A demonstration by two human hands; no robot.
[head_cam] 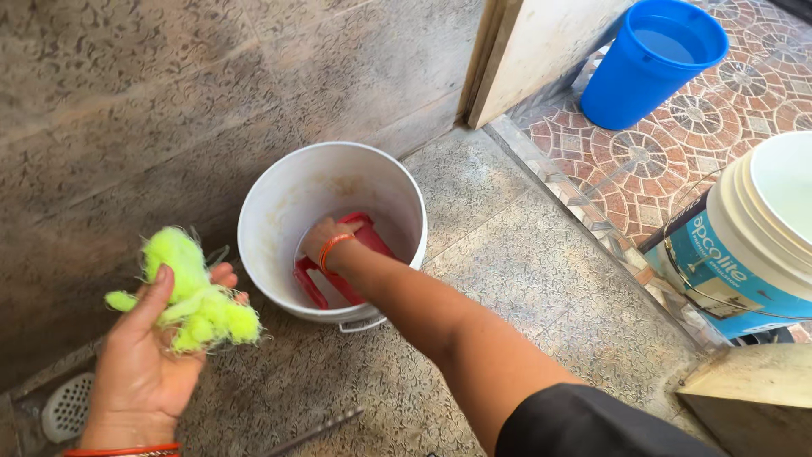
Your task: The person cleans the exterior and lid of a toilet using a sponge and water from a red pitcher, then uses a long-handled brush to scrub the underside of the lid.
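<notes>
My left hand (144, 360) is raised palm-up at the lower left and holds a fuzzy neon-green scrubber (193, 298) between thumb and fingers. My right hand (326, 239) reaches down inside a white plastic bucket (279, 203) that stands on the floor by the wall. It rests on a red plastic mug (368, 241) lying at the bucket's bottom, where a little water shows. Whether the fingers grip the mug is hidden by the hand itself. Orange bangles circle both wrists.
A blue bucket of water (651, 59) stands on patterned tiles at the upper right. A large white paint bucket (744, 237) is at the right edge. A round floor drain (66, 408) lies at the lower left, a thin stick (317, 430) beside it.
</notes>
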